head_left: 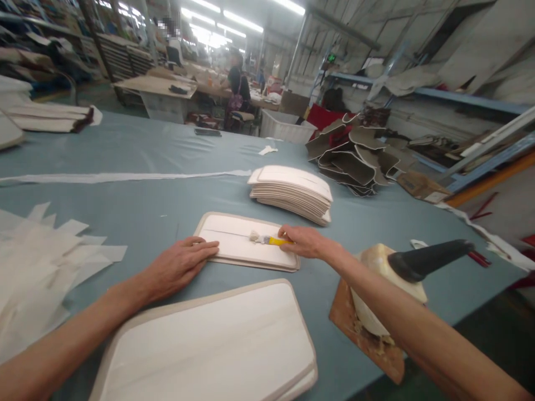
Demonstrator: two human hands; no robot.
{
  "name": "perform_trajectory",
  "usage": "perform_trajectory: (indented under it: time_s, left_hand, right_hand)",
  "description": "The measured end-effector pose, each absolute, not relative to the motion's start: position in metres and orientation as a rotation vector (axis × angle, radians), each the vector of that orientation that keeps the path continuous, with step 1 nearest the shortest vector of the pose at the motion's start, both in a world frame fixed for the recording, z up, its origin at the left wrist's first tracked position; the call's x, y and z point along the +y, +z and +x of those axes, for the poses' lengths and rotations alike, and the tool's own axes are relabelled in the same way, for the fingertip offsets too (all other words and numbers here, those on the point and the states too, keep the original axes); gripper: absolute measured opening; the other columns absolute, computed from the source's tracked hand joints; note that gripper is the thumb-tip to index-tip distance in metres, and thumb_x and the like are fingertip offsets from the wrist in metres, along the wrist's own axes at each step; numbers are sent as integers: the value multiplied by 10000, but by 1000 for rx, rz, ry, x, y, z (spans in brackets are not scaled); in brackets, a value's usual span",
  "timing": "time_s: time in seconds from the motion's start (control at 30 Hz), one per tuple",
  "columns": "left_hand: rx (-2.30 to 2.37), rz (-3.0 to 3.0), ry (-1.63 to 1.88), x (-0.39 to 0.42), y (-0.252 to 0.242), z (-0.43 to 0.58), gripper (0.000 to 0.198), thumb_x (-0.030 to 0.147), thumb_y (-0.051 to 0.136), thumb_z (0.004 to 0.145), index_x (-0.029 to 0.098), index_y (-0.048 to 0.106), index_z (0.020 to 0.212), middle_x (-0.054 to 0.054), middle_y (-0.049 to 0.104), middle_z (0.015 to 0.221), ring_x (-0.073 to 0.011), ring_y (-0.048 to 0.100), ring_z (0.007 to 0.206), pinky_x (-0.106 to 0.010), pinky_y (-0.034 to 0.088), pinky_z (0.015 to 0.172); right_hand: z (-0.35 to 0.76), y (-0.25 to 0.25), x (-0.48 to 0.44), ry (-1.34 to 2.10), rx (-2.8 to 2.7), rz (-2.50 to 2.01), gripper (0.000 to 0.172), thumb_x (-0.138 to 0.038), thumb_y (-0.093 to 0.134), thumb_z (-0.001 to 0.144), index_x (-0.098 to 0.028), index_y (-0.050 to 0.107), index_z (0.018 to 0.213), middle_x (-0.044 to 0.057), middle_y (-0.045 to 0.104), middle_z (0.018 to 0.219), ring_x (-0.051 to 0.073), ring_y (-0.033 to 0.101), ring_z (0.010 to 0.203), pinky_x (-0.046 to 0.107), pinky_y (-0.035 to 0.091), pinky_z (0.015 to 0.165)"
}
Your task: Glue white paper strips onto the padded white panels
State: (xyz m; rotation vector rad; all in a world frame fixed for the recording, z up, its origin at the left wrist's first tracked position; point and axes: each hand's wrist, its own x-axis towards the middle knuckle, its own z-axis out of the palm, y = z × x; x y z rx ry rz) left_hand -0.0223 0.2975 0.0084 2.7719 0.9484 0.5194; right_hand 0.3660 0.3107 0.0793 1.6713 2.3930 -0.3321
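My right hand (301, 240) grips a small brush (278, 241) with a yellow handle. The pale bristles rest on or just over a white panel (234, 249) with a beige border, where a dark line runs lengthwise. At the panel's left end lies my left hand (190, 259), fingers stretched out flat on its edge. Behind it stands a stack of similar curved panels (292, 192). Larger white panels (217, 345) lie nearest me. Right of them, a cream container (374, 278) with a thick black tube sits on a crusted brown board (359, 331), partly behind my right forearm.
White strips (37, 273) are piled at the left. A long white band (125, 177) crosses the blue-green table cover (159, 150). Grey cut pieces (355, 156) are heaped at the back right, near a cardboard box (422, 186). A dark phone-like slab (208, 132) lies at the far edge; a person sits beyond.
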Motion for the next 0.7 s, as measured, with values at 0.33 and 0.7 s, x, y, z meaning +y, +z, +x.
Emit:
perform_trajectory:
  time_s: [0.33, 0.7]
  left_hand:
    - [900, 2774, 524, 306, 4, -25, 457, 326, 388, 1073, 275, 697, 1406, -21, 724, 1464, -236, 692, 1271, -399, 580, 1106]
    - [937, 2779, 312, 339, 50, 19, 442, 462, 395, 1056, 252, 768, 1165, -87, 794, 1088, -266, 720, 1014, -403, 557, 949]
  right_hand:
    - [372, 83, 314, -497, 2373, 1746, 196, -349, 603, 1045, -217, 710, 1142, 58, 761, 1067, 210, 657, 937, 274, 399, 745]
    - [364, 40, 290, -825, 2341, 2306, 500, -603, 340, 1084, -204, 556, 873, 1, 606, 825, 147, 507, 729, 268, 323, 610]
